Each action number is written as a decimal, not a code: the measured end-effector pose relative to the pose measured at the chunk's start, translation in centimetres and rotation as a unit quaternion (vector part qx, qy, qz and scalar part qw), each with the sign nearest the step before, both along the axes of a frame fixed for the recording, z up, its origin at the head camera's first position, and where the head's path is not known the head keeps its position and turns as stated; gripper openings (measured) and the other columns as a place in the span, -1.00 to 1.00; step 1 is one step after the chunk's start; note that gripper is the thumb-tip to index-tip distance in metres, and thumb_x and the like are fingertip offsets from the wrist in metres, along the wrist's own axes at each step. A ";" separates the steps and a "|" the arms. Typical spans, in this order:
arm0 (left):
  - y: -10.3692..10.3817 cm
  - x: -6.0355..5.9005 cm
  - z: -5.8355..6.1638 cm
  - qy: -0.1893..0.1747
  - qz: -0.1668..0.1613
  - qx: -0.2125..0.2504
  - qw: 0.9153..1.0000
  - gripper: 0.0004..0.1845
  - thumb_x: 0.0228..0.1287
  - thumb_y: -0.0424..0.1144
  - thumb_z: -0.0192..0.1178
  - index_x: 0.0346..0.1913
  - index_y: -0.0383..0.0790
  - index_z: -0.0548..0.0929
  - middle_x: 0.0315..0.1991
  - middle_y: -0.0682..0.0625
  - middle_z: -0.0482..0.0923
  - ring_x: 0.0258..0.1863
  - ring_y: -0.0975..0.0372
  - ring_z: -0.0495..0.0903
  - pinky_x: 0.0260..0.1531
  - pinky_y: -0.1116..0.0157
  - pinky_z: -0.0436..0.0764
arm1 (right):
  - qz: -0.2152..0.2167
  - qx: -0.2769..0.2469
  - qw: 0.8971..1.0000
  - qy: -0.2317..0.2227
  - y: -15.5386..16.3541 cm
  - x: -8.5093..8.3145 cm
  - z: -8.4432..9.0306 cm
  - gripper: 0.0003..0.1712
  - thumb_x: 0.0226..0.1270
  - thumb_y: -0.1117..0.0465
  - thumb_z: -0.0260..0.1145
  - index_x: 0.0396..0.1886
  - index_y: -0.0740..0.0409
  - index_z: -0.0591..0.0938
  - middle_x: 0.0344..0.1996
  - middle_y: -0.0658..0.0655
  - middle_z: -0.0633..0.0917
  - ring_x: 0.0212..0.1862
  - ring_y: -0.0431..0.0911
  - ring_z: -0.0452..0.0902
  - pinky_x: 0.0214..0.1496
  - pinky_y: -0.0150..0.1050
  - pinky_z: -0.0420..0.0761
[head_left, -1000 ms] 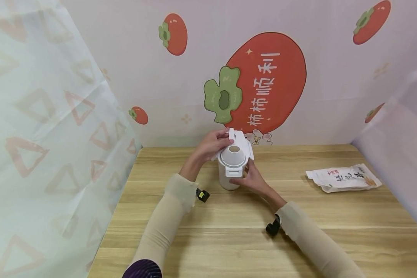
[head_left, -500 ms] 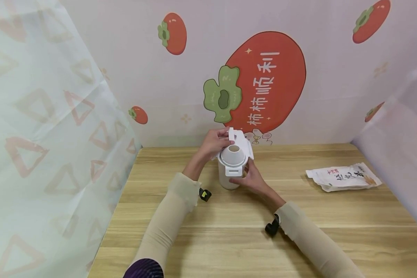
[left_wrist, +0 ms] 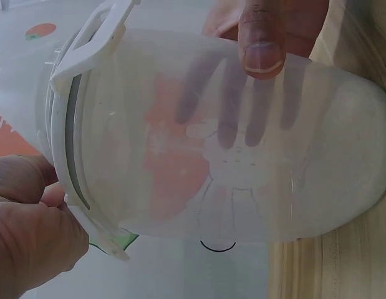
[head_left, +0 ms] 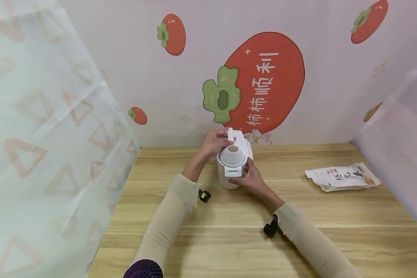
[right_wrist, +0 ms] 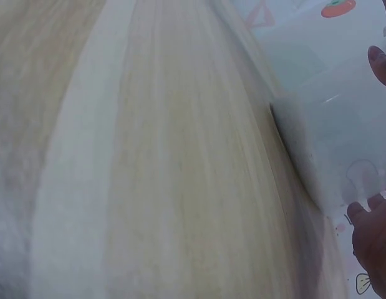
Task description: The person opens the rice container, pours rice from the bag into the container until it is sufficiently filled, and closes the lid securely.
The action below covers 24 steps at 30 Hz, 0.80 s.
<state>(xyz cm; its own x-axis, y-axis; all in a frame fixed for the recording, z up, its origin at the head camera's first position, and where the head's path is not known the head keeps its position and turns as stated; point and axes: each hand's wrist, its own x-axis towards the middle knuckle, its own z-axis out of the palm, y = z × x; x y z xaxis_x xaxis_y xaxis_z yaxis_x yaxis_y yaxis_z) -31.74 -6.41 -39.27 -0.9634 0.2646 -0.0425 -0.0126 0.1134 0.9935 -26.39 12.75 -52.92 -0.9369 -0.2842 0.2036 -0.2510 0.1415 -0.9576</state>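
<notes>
Persimmon-printed walls enclose a wooden table (head_left: 229, 231). Left of centre, the lid (head_left: 241, 142) of a translucent white jar (head_left: 229, 175), hinged open at the jar's far rim, is pinched by the left hand (head_left: 213, 143). The jar stands upright near the table's back edge. Its body is grasped by the right hand (head_left: 251, 179), fingers curled round it. Well apart to the right, a white bag (head_left: 342, 177) lies flat.

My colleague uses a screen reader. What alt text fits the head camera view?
Two hands work at a white plastic container standing on a wooden table: the left hand holds its flipped-open lid, the right hand grips its body. A white food packet lies to the right.
</notes>
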 end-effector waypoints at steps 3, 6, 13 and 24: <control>0.0 0.0 0.1 0.004 -0.002 -0.004 1.000 -0.25 0.38 -0.54 0.35 0.57 -0.36 0.33 0.31 -0.33 0.61 0.25 0.00 0.70 0.31 0.19 0.61 | -0.005 -0.002 1.000 0.000 0.0 0.0 0.0 0.24 0.11 0.21 0.72 0.64 -0.02 0.13 0.56 0.12 0.36 0.63 0.12 0.20 0.62 0.21 0.25; 0.1 0.1 0.2 0.006 -0.002 -0.009 1.000 -0.26 0.39 -0.53 0.34 0.58 -0.36 0.32 0.32 -0.33 0.61 0.25 0.00 0.69 0.31 0.19 0.61 | -0.008 -0.004 1.000 0.000 0.0 0.0 0.0 0.23 0.11 0.20 0.73 0.64 -0.01 0.14 0.56 0.12 0.35 0.63 0.12 0.19 0.62 0.22 0.24; 0.0 0.3 0.4 0.001 -0.001 0.001 1.000 -0.26 0.39 -0.54 0.33 0.57 -0.37 0.31 0.33 -0.34 0.59 0.25 -0.01 0.69 0.29 0.20 0.62 | -0.008 -0.002 1.000 0.013 0.0 0.2 0.0 0.22 0.11 0.22 0.72 0.64 -0.08 0.16 0.56 0.08 0.36 0.63 0.10 0.18 0.64 0.22 0.20; -0.4 0.2 0.7 0.004 0.012 -0.002 1.000 -0.26 0.39 -0.50 0.36 0.57 -0.31 0.34 0.37 -0.28 0.58 0.26 0.05 0.69 0.27 0.26 0.63 | -0.005 0.004 1.000 0.026 0.1 0.1 -0.1 0.26 0.10 0.22 0.73 0.65 -0.17 0.13 0.55 0.07 0.36 0.62 0.12 0.20 0.62 0.22 0.23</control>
